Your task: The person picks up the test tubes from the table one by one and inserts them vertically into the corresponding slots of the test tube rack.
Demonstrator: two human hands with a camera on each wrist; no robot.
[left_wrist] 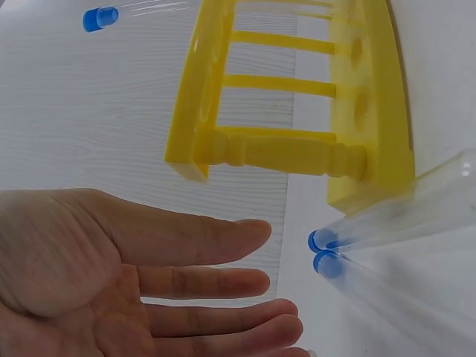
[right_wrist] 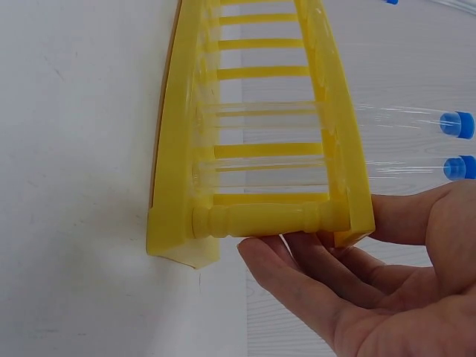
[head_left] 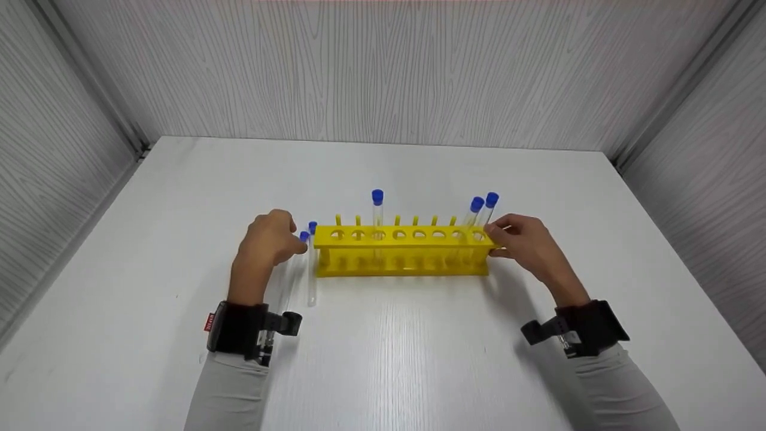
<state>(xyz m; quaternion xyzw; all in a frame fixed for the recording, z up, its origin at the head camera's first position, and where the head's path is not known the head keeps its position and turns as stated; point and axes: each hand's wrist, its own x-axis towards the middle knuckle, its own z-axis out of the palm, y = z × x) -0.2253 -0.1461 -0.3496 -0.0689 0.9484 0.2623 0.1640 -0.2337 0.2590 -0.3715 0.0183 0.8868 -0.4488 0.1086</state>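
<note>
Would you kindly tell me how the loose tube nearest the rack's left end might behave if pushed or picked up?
The tube will probably roll if nudged sideways, since its body looks round and it lies outside the rack. It is likely stiff, being straight along its length. Its smooth, clear wall may feel slippery.

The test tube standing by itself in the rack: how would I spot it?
On the white table stands a long yellow rack. In the head view, left of its middle, a clear tube with a blue cap stands upright. It stands alone, while the rack's other two tubes pair up near the right end.
</note>
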